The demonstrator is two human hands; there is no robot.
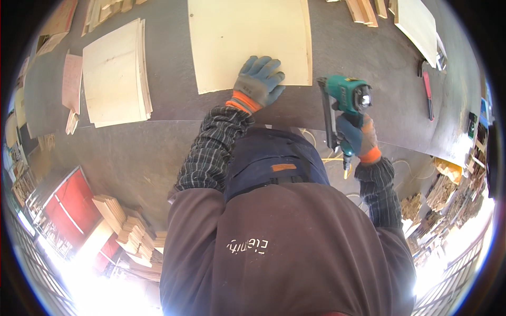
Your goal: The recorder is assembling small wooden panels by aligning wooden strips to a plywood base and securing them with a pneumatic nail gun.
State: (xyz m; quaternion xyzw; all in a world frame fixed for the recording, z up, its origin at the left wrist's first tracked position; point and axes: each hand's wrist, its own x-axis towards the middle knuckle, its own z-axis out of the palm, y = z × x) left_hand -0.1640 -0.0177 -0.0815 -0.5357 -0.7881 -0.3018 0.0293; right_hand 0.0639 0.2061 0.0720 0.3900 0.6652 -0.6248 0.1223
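A pale plywood panel (250,37) lies on the dark worktable (168,68) in front of me. Gloved in grey-blue with an orange cuff, my left hand (258,81) rests open on the panel's near edge, fingers stretched out. To the right of the panel, my right hand (361,136) is wrapped round the handle of a green nail gun (345,92). The gun's long black magazine points back toward me, and an air fitting with a hose sits below the handle. Its nose is near the panel's right corner, apart from it.
Stacked thin plywood sheets (113,73) and a smaller pinkish board (72,84) lie at left. Wooden strips (361,11), a white panel (415,26) and a red-handled hammer (427,95) are at right. A yellow hose (337,158) hangs below the table; stacked planks (132,231) stand at lower left.
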